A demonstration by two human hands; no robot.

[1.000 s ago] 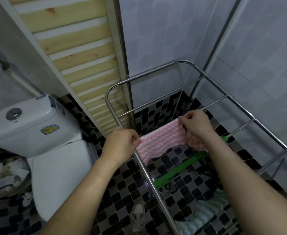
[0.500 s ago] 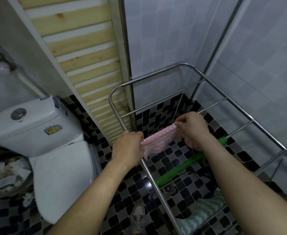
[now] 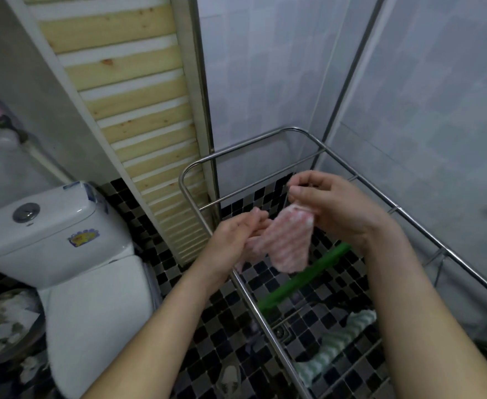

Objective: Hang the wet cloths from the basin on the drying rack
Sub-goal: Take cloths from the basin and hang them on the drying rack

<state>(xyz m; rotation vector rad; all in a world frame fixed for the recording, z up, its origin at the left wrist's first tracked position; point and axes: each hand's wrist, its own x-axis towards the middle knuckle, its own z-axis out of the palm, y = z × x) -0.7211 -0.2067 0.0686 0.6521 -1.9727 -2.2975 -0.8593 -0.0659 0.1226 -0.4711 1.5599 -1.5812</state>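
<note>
A pink-and-white ribbed cloth (image 3: 286, 243) hangs crumpled between both hands above the steel drying rack (image 3: 253, 300). My left hand (image 3: 233, 240) pinches its left edge just over the rack's left rail. My right hand (image 3: 334, 208) holds the top right corner a little higher, fingers curled over it. A green-and-white striped cloth (image 3: 334, 344) is draped over a lower rack bar at the bottom right. The basin is out of view.
A white toilet (image 3: 63, 254) stands at the left with a waste bin (image 3: 3, 321) beside it. A slatted wooden panel (image 3: 138, 110) leans on the wall behind the rack. A green pole (image 3: 305, 277) lies across the checkered floor under the rack. Tiled walls close in at right.
The cloth was stretched flat between my hands; now it is bunched, with my right hand raised and both hands closer together. The view tilted upward.
</note>
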